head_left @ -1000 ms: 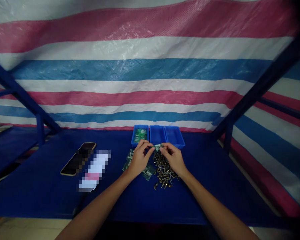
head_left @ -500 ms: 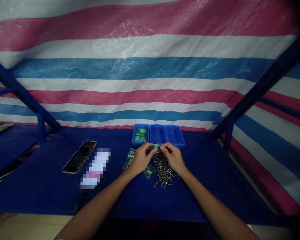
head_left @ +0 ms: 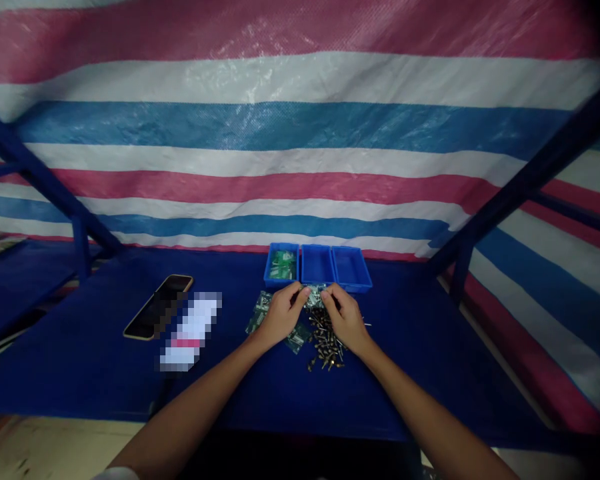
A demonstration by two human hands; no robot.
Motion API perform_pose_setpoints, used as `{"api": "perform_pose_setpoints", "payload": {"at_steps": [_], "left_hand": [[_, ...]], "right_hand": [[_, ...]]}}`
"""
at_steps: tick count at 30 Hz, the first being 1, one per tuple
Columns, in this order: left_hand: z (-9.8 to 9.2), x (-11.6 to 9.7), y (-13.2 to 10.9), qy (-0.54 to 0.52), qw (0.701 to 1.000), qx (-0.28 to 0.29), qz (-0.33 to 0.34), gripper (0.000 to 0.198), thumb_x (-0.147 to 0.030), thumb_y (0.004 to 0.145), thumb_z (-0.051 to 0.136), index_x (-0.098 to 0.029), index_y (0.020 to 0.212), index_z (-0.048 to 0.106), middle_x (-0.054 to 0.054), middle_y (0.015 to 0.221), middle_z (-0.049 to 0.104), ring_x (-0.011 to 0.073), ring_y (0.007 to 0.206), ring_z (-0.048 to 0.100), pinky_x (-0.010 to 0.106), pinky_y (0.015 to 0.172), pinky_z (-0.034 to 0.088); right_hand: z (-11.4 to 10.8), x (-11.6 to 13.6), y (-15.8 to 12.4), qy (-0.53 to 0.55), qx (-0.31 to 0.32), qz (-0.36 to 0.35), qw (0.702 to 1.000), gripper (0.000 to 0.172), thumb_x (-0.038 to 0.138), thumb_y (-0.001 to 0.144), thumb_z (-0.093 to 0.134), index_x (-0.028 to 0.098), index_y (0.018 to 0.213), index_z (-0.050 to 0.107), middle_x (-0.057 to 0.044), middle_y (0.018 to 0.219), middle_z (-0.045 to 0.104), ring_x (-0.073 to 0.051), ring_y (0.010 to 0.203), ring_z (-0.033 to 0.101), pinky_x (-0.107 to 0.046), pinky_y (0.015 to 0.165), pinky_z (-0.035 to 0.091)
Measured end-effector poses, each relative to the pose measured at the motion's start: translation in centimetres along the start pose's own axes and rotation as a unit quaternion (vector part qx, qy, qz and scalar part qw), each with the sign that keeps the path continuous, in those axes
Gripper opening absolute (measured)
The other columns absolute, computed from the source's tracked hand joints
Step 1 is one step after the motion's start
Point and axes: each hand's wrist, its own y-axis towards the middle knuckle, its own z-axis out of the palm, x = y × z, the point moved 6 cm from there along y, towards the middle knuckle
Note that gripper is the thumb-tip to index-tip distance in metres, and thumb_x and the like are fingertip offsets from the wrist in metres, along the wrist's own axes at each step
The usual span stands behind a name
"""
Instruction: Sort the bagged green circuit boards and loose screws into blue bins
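A small bagged circuit board [head_left: 314,297] is pinched by the fingertips of the left hand [head_left: 280,315] and right hand [head_left: 345,320], above a pile of screws [head_left: 326,343]. It is judged light and fragile, best held by its edges.

The bare left forearm [head_left: 190,407] and bare right forearm [head_left: 430,413] rise from the bottom corners of the frame; the left hand [head_left: 280,315] and right hand [head_left: 345,320] curve palm-down at lower centre, fingertips [head_left: 300,291] almost meeting
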Motion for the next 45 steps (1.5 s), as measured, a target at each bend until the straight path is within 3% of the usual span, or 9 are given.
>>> {"api": "perform_pose_setpoints", "payload": {"at_steps": [8,15,34,45], "left_hand": [[0.7,-0.5,-0.5,-0.040,0.998,0.037,0.003,0.046,-0.053,0.110,0.040,-0.021,0.078,0.050,-0.004,0.070,0.052,0.0147,0.067,0.052,0.027,0.066,0.038],[0.5,-0.6,-0.3,-0.056,0.998,0.029,0.000,0.043,-0.051,0.110,0.042,-0.020,0.083,0.054,-0.004,0.070,0.052,0.0140,0.066,0.051,0.027,0.066,0.037],[0.0,-0.6,-0.2,-0.008,1.000,-0.005,0.017,0.034,-0.042,0.109,0.045,-0.021,0.083,0.051,-0.005,0.070,0.048,0.0136,0.065,0.046,0.027,0.066,0.034],[-0.2,-0.9,-0.3,-0.009,1.000,-0.009,0.021,0.032,-0.044,0.108,0.051,-0.020,0.086,0.055,-0.005,0.071,0.048,0.0133,0.064,0.046,0.026,0.064,0.034]], "right_hand": [[0.7,-1.3,0.0,0.080,0.017,0.049,0.995,0.044,0.055,0.107,0.047,0.024,0.077,0.045,0.004,0.068,0.042,-0.016,0.066,0.043,-0.027,0.063,0.036],[0.6,-1.3,-0.1,0.058,0.010,0.029,0.998,0.043,0.051,0.107,0.048,0.024,0.075,0.044,0.004,0.069,0.038,-0.016,0.065,0.039,-0.028,0.063,0.032],[1.1,-1.3,0.0,0.082,0.026,0.033,0.996,0.039,0.054,0.106,0.051,0.023,0.084,0.056,0.003,0.075,0.051,-0.017,0.070,0.046,-0.027,0.068,0.040],[0.7,-1.2,0.1,0.093,0.016,0.023,0.995,0.033,0.048,0.105,0.056,0.023,0.084,0.054,0.003,0.075,0.046,-0.016,0.070,0.043,-0.027,0.066,0.036]]}}
